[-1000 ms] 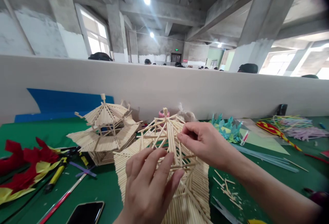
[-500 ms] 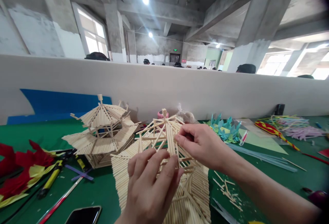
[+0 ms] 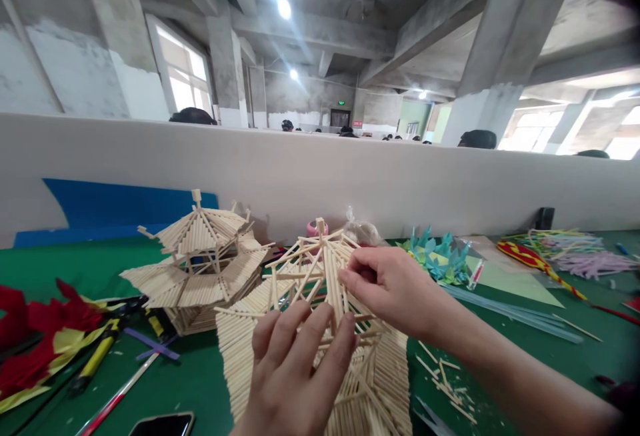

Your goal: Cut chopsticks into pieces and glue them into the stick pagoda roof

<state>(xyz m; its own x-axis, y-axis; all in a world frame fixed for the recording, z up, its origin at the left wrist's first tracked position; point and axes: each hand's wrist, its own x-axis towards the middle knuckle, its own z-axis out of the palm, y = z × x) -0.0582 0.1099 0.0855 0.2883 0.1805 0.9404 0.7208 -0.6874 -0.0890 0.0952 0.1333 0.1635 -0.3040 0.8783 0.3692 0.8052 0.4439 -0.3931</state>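
Observation:
In the middle stands a wooden-stick pavilion model (image 3: 320, 266) with an open-framed upper roof and a wide slatted lower roof. My left hand (image 3: 300, 363) lies over its near side, fingers apart, the fingertips touching the upper roof sticks. At the right side of that roof, my right hand (image 3: 385, 283) is closed in a pinch on a thin wooden stick (image 3: 342, 289) lying along a roof face. Its other fingers are curled in. Part of the frame is hidden behind both hands.
Left stands another stick pavilion (image 3: 200, 276). Red-and-yellow fabric (image 3: 45, 336), a yellow-and-black glue gun (image 3: 100, 349) and a phone (image 3: 163, 425) lie nearby. To the right are stick scraps (image 3: 447, 383), scissors (image 3: 433, 416), blue paper leaves (image 3: 440, 256) and clear glue sticks (image 3: 515, 313). A white partition (image 3: 300, 176) runs behind.
My left hand has lowered slightly and its fingers have spread and straightened a little. The right hand keeps its pinch at the same roof face. The whole view has shifted slightly.

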